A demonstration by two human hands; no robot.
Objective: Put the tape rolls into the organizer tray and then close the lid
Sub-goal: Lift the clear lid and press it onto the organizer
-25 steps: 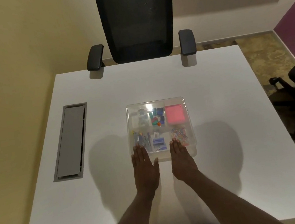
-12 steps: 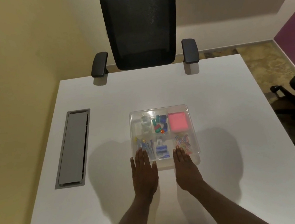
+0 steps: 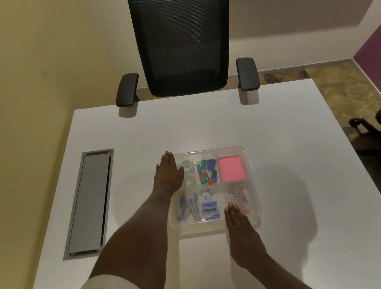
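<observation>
A clear plastic organizer tray (image 3: 251, 180) sits in the middle of the white table with its clear lid lying flat on top. Clear tape rolls (image 3: 189, 171) show in its far left compartment, partly behind my left hand. My left hand (image 3: 168, 173) lies flat, fingers together, on the tray's far left corner. My right hand (image 3: 237, 224) lies flat on the tray's near edge, right of centre. Neither hand grips anything.
Other compartments hold green and blue clips (image 3: 206, 171), a pink note pad (image 3: 231, 168), coloured paper clips (image 3: 238, 198) and staplers (image 3: 189, 207). A grey cable hatch (image 3: 91, 200) is set into the table (image 3: 304, 155) at left. A black office chair (image 3: 183, 38) stands beyond the far edge.
My left hand has moved from the tray's near edge up to its far left corner. My right hand has stayed at the near edge. The camera has tilted upward.
</observation>
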